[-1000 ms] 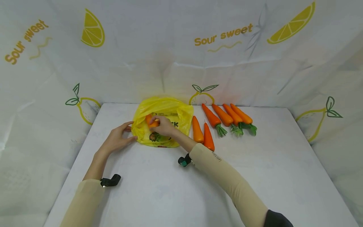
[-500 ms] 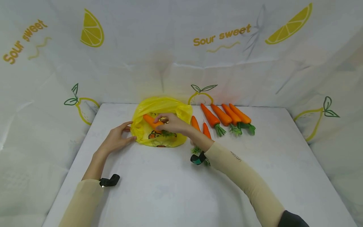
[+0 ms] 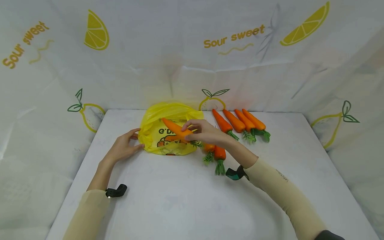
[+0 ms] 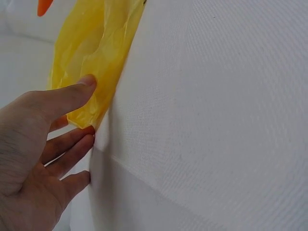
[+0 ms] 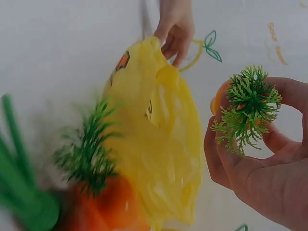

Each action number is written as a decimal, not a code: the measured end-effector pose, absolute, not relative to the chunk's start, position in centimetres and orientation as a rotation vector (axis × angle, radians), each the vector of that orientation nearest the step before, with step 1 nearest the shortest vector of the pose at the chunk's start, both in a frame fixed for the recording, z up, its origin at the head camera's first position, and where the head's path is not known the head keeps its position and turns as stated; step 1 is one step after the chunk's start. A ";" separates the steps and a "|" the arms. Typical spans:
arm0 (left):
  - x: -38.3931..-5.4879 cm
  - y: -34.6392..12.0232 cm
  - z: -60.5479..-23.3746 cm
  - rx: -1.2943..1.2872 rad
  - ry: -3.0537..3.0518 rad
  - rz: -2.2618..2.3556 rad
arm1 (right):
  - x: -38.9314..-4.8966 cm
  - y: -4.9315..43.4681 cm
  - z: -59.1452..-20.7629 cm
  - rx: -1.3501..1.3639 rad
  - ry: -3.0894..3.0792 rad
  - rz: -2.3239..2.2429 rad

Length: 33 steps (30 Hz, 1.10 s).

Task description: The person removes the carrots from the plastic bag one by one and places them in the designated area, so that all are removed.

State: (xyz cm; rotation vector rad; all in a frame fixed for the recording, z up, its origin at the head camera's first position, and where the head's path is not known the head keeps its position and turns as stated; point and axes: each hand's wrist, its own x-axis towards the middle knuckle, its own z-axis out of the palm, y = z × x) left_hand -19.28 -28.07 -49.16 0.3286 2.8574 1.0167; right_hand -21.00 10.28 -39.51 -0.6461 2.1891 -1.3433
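The person's left hand holds the left edge of a yellow plastic bag between thumb and fingers. In the left wrist view the thumb lies over the crumpled film, with fingertips at its far side. The bag's mouth opens upward, showing printed film inside. Over its right side, the right hand grips an orange carrot near the leafy end, tip pointing back and left. Its green frond faces the right wrist camera. Beneath the right hand lie two carrots, one redder and one partly hidden.
Several more carrots lie side by side at the table's back edge, right of the bag, leaves toward the front. The white table extends in front of the hands. A white printed cloth rises behind it.
The right hand has drawn the carrot up and rightward from inside the bag to its right side. The left hand has stayed at the bag's edge.
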 end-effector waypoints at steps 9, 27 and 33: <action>-19.1 -28.0 -49.0 0.328 2.855 1.014 | -19.5 16.3 -39.4 -0.543 2.293 -1.367; -19.1 -27.9 -49.0 0.318 2.847 1.029 | -15.4 24.7 -39.4 -0.386 2.427 -1.346; -19.1 -28.0 -49.1 0.308 2.851 1.020 | -14.1 26.8 -40.4 -0.342 2.401 -1.351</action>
